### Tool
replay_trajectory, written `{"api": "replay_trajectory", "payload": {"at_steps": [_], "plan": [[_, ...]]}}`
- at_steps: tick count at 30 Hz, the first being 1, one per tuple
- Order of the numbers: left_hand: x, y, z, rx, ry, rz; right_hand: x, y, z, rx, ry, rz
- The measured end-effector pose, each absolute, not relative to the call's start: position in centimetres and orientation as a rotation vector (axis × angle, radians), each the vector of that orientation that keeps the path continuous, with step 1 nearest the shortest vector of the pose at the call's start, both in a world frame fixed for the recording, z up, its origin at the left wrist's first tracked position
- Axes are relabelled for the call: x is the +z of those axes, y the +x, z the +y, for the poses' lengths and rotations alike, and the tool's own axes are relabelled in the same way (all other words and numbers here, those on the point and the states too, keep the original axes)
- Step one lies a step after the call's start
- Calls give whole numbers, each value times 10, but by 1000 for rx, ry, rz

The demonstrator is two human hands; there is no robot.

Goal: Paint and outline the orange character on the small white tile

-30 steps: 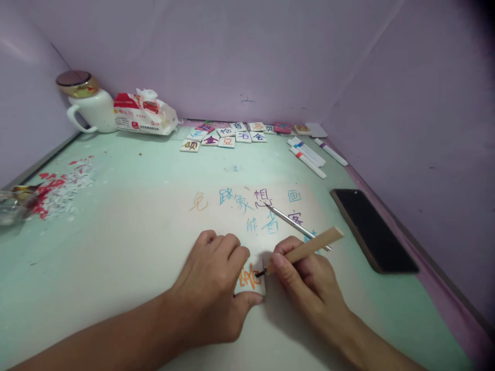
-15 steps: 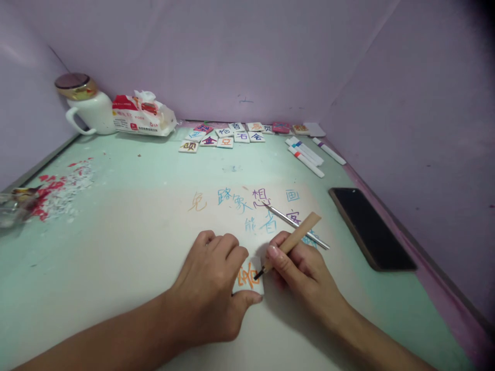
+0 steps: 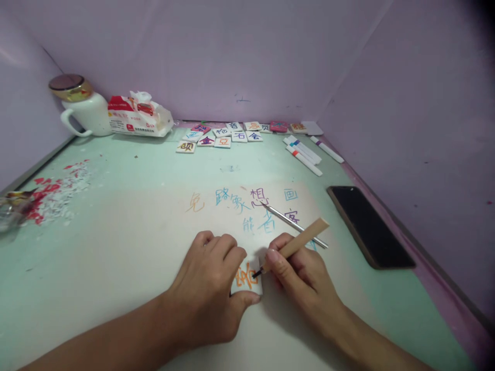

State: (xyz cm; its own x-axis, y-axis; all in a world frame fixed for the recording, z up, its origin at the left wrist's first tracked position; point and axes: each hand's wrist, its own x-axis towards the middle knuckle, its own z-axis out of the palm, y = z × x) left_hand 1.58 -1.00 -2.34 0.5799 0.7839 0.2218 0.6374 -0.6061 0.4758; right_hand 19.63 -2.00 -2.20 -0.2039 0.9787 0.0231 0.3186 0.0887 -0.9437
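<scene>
A small white square tile with an orange character lies on the pale table surface. My left hand grips it from the left, the thumb along its near edge and the curled fingers over its far left side. In my right hand is a wooden-handled carving tool, pinched between thumb and fingers, its dark tip on the orange strokes. Just beyond that hand a silver metal pen-like knife lies on the table, partly behind the wooden handle.
Lettered tiles stand in rows by the back wall, with markers to their right. A phone lies right. Left are a white mug, a tissue pack and red and white shavings. Coloured characters mark the table.
The wooden handle in my right hand has tilted lower toward the right, its tip still on the tile. The whole view has shifted slightly. My left hand keeps its hold.
</scene>
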Motion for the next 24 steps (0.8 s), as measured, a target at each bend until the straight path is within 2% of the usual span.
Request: {"api": "replay_trajectory", "payload": {"at_steps": [24], "plan": [[-24, 15, -11, 663, 2498, 1125, -24, 199, -7, 1483, -1279, -1447]]}}
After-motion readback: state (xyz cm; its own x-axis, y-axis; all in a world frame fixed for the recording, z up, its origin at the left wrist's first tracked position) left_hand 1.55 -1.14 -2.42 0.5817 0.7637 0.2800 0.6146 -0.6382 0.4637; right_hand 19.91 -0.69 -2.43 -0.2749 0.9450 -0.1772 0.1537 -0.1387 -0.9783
